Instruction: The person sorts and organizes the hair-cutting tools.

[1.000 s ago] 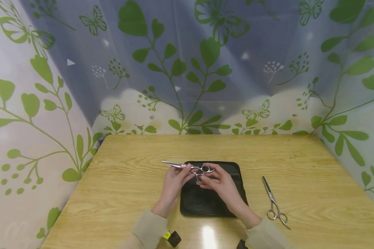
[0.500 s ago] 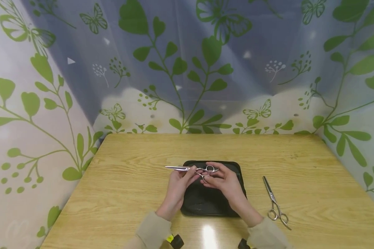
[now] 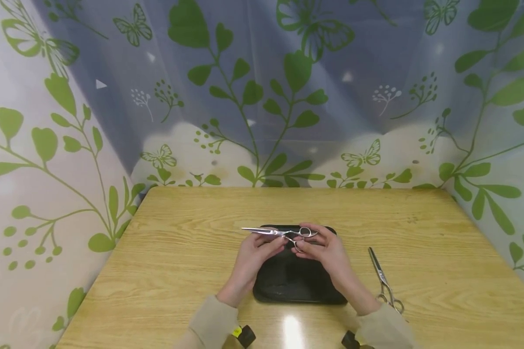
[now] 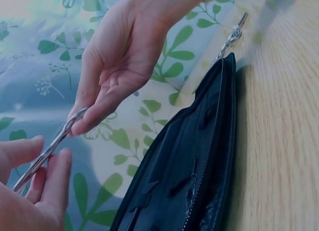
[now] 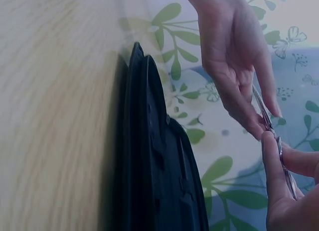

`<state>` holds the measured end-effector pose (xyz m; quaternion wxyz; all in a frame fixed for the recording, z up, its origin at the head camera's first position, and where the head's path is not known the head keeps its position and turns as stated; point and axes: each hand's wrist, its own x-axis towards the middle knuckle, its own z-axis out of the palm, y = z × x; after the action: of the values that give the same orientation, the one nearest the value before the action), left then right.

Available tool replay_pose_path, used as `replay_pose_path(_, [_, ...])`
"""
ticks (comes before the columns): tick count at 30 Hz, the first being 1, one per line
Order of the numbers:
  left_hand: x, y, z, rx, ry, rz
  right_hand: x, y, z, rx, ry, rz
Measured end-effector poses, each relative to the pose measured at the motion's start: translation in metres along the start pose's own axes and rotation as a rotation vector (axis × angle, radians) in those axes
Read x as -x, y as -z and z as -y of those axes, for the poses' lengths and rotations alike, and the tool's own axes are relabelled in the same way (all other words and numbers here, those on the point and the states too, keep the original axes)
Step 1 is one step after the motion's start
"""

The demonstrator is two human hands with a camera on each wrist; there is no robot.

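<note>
Both hands hold one pair of silver hairdressing scissors (image 3: 274,232) above a black zip case (image 3: 288,283), the blades pointing left. My left hand (image 3: 254,257) pinches them between thumb and fingers around the pivot and lower blades. At the finger rings, my right hand (image 3: 329,249) grips the handles with thumb and fingertips. In the left wrist view the scissors (image 4: 55,141) appear edge-on between the two hands. The case (image 4: 167,166) shows a zip along its edge and slots inside. From the right wrist, the left hand (image 5: 232,57) is seen pinching the blade side.
A second pair of scissors (image 3: 380,274) lies on the wooden table (image 3: 179,228) right of the case, its ring end partly behind the right sleeve (image 3: 382,325). A patterned curtain (image 3: 244,97) with green leaves hangs behind and at both sides.
Both hands and the held scissors have shifted a little to the right over the case. The right sleeve now overlaps the handle end of the second scissors.
</note>
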<state>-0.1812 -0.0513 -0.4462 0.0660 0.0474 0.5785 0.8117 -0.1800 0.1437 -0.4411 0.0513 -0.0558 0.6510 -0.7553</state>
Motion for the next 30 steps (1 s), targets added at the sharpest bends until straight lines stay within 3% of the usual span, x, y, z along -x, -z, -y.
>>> replay_pose_path(8, [-0.001,0.006,-0.004,-0.111,-0.013,0.083,0.010,0.027,0.011,0.048,0.029,-0.003])
replay_pose_path(16, [0.000,0.021,-0.026,-0.259,-0.064,0.024,0.029,0.067,0.024,0.148,0.024,-0.028])
replay_pose_path(24, [0.011,0.036,-0.030,-0.627,-0.108,0.038,0.057,0.111,0.024,0.253,0.012,-0.019])
replay_pose_path(30, [0.017,0.047,-0.018,-0.838,-0.048,0.025,0.075,0.133,0.021,0.359,-0.020,0.009])
